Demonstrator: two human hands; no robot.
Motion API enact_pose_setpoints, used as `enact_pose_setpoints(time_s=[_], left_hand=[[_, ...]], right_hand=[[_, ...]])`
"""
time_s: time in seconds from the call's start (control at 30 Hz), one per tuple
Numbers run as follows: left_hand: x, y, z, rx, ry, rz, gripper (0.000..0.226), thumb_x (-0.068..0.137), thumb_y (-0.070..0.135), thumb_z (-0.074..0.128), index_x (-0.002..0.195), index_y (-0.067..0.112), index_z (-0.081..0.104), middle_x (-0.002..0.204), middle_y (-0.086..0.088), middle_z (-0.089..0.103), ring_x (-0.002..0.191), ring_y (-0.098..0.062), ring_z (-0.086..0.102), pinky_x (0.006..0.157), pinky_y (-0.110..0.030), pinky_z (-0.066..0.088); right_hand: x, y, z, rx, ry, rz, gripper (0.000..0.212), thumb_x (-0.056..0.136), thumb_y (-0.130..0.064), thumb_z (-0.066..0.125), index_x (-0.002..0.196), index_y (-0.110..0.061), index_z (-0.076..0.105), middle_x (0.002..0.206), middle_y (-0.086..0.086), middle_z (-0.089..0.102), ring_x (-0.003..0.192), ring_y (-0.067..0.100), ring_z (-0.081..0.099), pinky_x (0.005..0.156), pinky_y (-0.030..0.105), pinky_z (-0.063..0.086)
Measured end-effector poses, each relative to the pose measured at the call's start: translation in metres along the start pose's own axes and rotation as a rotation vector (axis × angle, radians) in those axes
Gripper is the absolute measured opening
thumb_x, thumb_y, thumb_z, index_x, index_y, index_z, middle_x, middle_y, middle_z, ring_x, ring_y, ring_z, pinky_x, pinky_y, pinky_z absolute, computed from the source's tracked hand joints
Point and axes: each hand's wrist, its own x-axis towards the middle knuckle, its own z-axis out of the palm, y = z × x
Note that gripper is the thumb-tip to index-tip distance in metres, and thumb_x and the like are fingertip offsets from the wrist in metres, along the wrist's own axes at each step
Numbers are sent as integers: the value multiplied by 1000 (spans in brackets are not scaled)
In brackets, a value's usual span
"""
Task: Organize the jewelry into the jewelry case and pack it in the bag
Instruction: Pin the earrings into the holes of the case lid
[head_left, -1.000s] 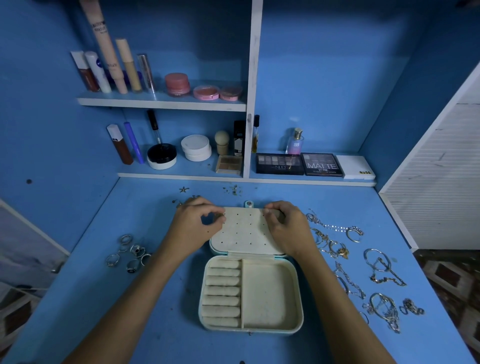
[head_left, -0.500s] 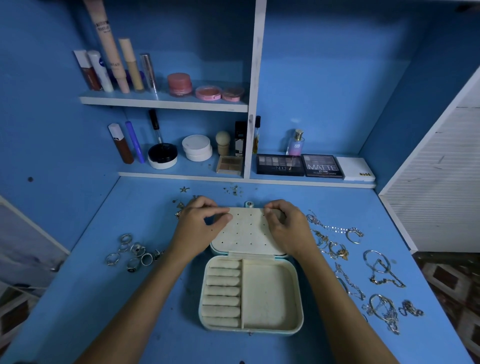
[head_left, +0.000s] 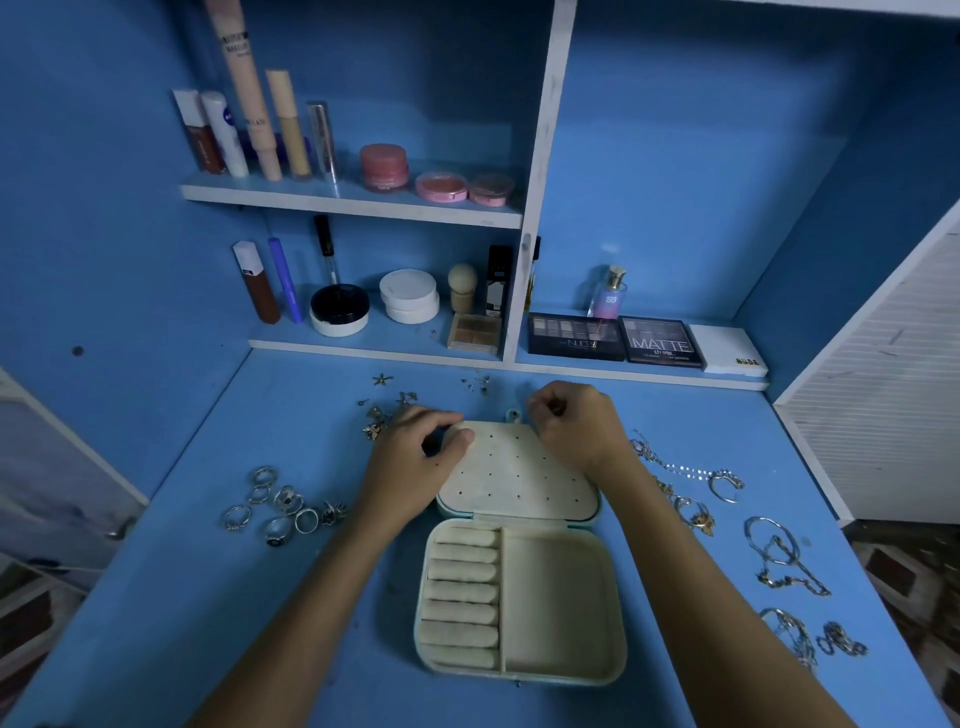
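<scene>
Your left hand (head_left: 415, 457) presses curled fingers on the open cream jewelry case's (head_left: 519, 597) perforated lid (head_left: 519, 473); right hand's (head_left: 576, 421) fingers curl, contents indiscernible.

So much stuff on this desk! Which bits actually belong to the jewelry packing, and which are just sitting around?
Part of the job:
- open jewelry case
- rings
- small earrings
- chains and necklaces
- left hand and right hand, at the case's lid

Just lying about:
- eyeshadow palettes
- perfume bottle
- makeup tubes
- pink pots

right hand (head_left: 576, 426) contents: too small to tell | tall tube (head_left: 241, 78): top cropped
</scene>
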Motion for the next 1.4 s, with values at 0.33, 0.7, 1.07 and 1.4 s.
enact_pose_setpoints(time_s=[0.33,0.7,1.07,1.4], left_hand=[[0,-1,-2,-8,-10,6,20,89,33,70,107,25,73,102,16,63,95,2,59,82,-14,45],[0,-2,-2,-15,-14,31,23,89,33,70,109,23,72,103,15,63,95,-2,61,85,-27,52],[0,-2,-2,-5,-2,34,23,88,33,70,109,23,73,101,17,63,94,3,58,76,-4,40],[1,-3,-1,-9,8,43,24,88,33,71,109,22,73,102,15,64,95,1,59,81,-12,45]], right_hand=[[30,-14,13,-165,-59,-102,19,93,-16,59,83,-23,73,79,-7,70,82,17,66,73,32,57],[58,-39,28,-436,-162,-276,21,96,-27,58,107,-32,75,110,-5,72,98,20,66,79,36,57],[66,-42,38,-500,-182,-293,21,93,-31,58,102,-33,77,103,-7,73,91,20,67,76,32,57],[69,-39,42,-476,-155,-256,18,93,-32,61,101,-30,78,102,-3,73,91,22,66,74,31,55]])
